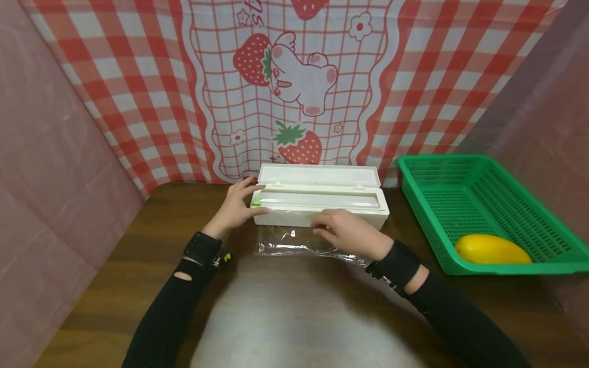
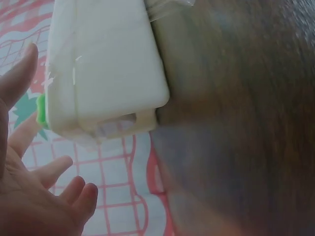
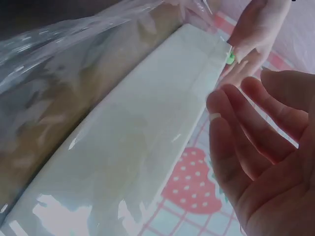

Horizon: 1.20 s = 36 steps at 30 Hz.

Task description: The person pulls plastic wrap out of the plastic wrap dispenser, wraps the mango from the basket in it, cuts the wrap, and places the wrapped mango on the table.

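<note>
A white cling film dispenser stands near the back of the table with its lid raised, showing the film roll inside. Clear cling film runs over its front and onto the table. My left hand is at the dispenser's left end, fingers spread, thumb near the front edge. Close to it sits the green cutter slider. At the dispenser's front, right of centre, is my right hand, its fingers loosely bent with nothing between thumb and fingertips in the right wrist view.
To the right stands a green plastic basket with a yellow, mango-like fruit in it. Behind the dispenser hangs a red checked cloth with strawberries. The wooden table extends in front.
</note>
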Available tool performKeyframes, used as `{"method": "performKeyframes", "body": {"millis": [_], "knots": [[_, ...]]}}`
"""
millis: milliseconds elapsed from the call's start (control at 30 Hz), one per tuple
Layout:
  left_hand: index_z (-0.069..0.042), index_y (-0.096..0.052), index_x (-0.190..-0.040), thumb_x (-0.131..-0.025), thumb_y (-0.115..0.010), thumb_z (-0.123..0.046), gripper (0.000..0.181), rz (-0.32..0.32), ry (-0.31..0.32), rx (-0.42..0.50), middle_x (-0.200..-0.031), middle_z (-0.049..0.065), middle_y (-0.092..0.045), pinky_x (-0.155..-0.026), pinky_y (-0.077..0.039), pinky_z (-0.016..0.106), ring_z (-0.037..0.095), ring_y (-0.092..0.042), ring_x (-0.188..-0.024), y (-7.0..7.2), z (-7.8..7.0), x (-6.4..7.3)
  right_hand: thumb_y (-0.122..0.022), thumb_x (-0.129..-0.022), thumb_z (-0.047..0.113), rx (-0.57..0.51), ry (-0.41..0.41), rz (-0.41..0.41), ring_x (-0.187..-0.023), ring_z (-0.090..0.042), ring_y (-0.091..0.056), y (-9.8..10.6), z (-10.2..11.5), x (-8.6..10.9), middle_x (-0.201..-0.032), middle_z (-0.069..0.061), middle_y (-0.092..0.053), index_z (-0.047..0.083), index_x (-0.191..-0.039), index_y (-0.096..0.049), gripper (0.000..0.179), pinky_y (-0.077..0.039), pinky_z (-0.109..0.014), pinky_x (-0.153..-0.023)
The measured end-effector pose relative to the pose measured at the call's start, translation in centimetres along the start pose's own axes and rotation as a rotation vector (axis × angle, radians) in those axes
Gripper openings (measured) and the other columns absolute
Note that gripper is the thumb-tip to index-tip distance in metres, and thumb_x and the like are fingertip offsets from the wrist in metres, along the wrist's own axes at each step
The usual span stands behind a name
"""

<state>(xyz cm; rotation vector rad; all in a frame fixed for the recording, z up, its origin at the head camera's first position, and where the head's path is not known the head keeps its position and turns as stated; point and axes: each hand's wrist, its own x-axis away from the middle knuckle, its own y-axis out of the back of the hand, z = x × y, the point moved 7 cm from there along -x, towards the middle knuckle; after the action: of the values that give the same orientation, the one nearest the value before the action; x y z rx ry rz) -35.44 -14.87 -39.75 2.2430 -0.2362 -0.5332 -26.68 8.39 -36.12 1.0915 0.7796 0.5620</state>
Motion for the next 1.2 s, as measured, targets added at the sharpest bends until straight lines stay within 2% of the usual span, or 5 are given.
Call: {"method": "performKeyframes", "body": {"millis": [167, 433, 733, 900, 1200], "knots": [[-0.021, -0.055, -0.130, -0.070, -0.073, -0.048, 0.068, 0.019, 0.023, 0.016, -0.150, 0.009, -0.023, -0.102, -0.020, 0.051, 0.033, -0.015, -0.134, -0.6, 0.3, -0.1, -0.055, -0.091, 0.023, -0.018, -0.005, -0.009, -0.082, -0.003, -0.051, -0.6, 0.3, -1.9, -0.093, 0.008, -0.057, 0.016, -0.104, -0.065, 0.018, -0.044, -0.023, -0.072], [-0.019, -0.054, -0.130, -0.071, -0.072, -0.049, 0.068, 0.015, 0.019, -0.005, -0.149, 0.011, -0.027, -0.101, -0.023, 0.051, 0.034, -0.020, -0.132, -0.8, 0.2, -0.3, -0.053, -0.092, 0.022, 0.039, 0.011, -0.009, -0.099, -0.010, -0.051, -1.5, 0.2, -3.4, -0.105, 0.002, -0.057, 0.012, -0.110, -0.063, 0.023, -0.040, -0.028, -0.087], [-0.019, -0.055, -0.130, -0.072, -0.070, -0.052, 0.068, 0.013, -0.001, -0.013, -0.146, 0.011, -0.032, -0.100, -0.028, 0.047, 0.032, -0.027, -0.128, -1.1, 0.5, -0.1, -0.055, -0.090, 0.022, 0.043, -0.005, -0.045, -0.103, -0.014, -0.050, -1.6, -0.5, -3.4, -0.108, -0.001, -0.056, 0.010, -0.110, -0.063, 0.023, -0.039, -0.030, -0.090], [-0.020, -0.056, -0.128, -0.074, -0.070, -0.048, 0.063, 0.007, -0.020, -0.001, -0.146, 0.011, -0.033, -0.100, -0.028, 0.046, 0.032, -0.029, -0.128, -1.1, 0.4, 0.0, -0.058, -0.089, 0.021, 0.056, 0.013, -0.083, -0.104, -0.018, -0.049, -1.5, -0.9, -3.3, -0.108, -0.003, -0.056, 0.009, -0.108, -0.063, 0.023, -0.037, -0.033, -0.092], [-0.015, -0.061, -0.121, -0.074, -0.072, -0.043, 0.055, -0.019, -0.031, -0.001, -0.145, 0.009, -0.034, -0.100, -0.028, 0.043, 0.031, -0.032, -0.126, -1.2, 0.7, 0.2, -0.058, -0.090, 0.023, 0.053, -0.026, -0.086, -0.104, -0.020, -0.047, -1.6, -2.1, -2.1, -0.109, -0.004, -0.055, 0.009, -0.106, -0.064, 0.022, -0.037, -0.034, -0.091]]}}
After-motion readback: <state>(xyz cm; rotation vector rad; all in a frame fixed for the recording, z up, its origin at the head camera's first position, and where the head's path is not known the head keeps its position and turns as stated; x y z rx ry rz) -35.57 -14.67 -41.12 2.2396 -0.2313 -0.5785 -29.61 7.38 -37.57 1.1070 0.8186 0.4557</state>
